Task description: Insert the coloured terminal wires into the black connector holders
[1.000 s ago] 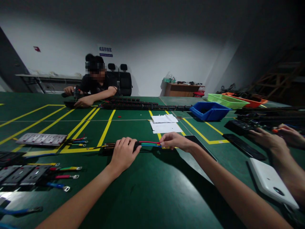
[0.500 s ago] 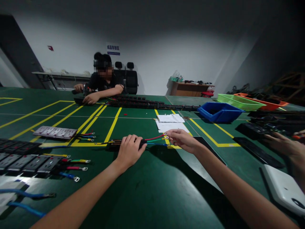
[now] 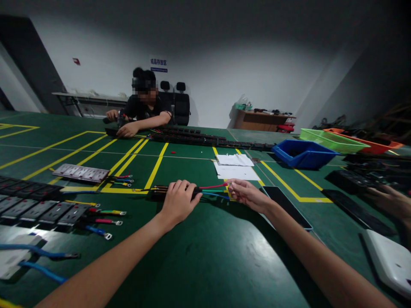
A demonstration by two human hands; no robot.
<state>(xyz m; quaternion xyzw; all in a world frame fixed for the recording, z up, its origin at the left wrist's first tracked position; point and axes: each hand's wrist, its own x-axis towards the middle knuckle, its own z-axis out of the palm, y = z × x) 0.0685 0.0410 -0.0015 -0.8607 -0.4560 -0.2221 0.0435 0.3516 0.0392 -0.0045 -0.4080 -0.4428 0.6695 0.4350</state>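
Take the paper (image 3: pixel 237 172) as your landmark: the strip (image 3: pixel 157 194) lies to its left and nearer you, flat on the table (image 3: pixel 205 261). Your left hand (image 3: pixel 180 199) is over the strip, its fingers curled round it and gripping. Your right hand (image 3: pixel 246 194), just on the near side of the paper, has thumb and fingertips pinched on the end of the red wire (image 3: pixel 213 186). The green wire (image 3: pixel 213 191) and blue wire (image 3: pixel 215 195) run out below the red one; you cannot tell whether those fingers hold them too. Right of the paper and nearer you is a dark slab (image 3: pixel 287 207); the blue bin (image 3: pixel 303 154) stands to its right. Well left of the paper lies a pale strip (image 3: pixel 81 172). Beyond the paper, to the left, a co-worker (image 3: pixel 147 111) leans over the table
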